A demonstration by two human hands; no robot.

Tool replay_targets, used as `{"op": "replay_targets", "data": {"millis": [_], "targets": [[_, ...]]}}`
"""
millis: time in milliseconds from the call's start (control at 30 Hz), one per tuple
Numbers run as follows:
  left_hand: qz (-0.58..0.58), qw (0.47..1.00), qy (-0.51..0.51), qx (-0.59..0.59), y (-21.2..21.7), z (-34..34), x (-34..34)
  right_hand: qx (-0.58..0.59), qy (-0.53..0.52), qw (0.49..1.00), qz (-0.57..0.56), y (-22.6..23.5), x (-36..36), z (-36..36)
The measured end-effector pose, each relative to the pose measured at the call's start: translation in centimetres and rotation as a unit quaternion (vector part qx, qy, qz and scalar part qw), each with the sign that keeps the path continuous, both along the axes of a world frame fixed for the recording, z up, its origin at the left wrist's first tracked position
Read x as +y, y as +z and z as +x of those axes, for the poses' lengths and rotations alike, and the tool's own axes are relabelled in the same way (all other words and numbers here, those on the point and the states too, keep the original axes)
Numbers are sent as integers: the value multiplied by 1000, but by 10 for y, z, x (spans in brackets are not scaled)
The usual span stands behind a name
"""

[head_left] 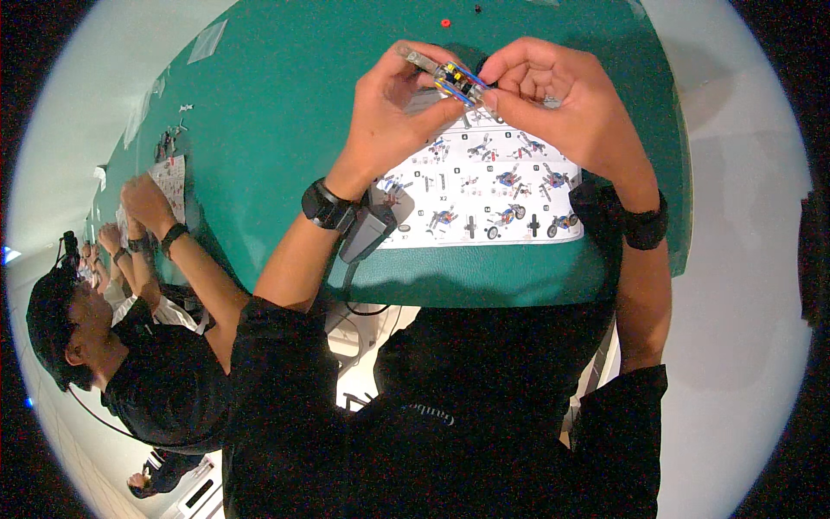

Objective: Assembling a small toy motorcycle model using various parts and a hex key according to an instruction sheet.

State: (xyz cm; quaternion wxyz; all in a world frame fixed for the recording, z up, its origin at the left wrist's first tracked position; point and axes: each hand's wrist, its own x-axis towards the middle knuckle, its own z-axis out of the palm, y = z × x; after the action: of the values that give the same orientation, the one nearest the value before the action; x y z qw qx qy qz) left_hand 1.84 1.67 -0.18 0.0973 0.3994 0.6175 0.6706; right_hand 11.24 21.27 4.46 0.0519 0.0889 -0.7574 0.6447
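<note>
My left hand [389, 108] holds a small building-block model [456, 83] above the table, its fingers and thumb closed around the left end. Blue, yellow, black, grey and clear parts show on the model. From the other side, my right hand [566, 104] pinches the model's right end between thumb and forefinger, its other fingers curled. Something dark shows by the right fingertips, too small to make out. Below both hands lies a printed instruction sheet [432, 235] with step pictures of a toy motorcycle, its upper part partly covered by my hands.
On the green table [285, 130], a small red piece [445, 23] and a black piece [477, 9] lie beyond my hands. A dark box-shaped device [367, 235] is by my left wrist. At left, a co-worker [156, 372] sits with hands near another sheet [173, 186] and loose parts [169, 143].
</note>
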Motion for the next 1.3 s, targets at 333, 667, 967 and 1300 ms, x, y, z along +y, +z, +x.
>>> {"op": "replay_targets", "data": {"millis": [333,667,967,1300], "targets": [[-42,999,1,-27,4,1,-1,117,-56,973,188,5,3,-2],[-15,998,-24,-55,2,1,1,155,-103,958,217,5,2,-1],[17,993,-9,-113,6,3,-2,217,-120,941,231,10,-2,-1],[12,992,-47,-116,7,0,-5,257,-103,924,263,11,-1,0]]}}
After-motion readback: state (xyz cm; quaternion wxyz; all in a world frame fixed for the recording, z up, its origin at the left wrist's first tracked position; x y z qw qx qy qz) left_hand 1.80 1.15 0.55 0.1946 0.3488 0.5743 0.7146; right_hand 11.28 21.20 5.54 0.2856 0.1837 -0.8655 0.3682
